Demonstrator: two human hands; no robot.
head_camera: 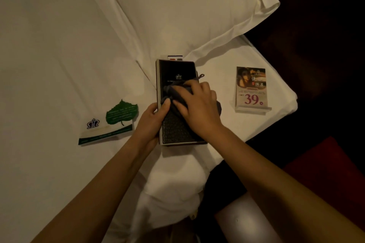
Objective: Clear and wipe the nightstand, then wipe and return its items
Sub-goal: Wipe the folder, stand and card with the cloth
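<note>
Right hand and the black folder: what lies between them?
A grey cloth, pressed by the right hand onto the black folder, shown in the head view.

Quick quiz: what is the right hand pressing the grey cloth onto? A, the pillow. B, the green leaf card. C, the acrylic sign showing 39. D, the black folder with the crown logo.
D: the right hand holds the grey cloth down on the black folder, which lies on the bed while the left hand steadies its edge.

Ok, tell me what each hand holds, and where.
Left hand steadies the black folder by its left edge; right hand presses a grey cloth, bunched under its palm, onto the cover.
</note>
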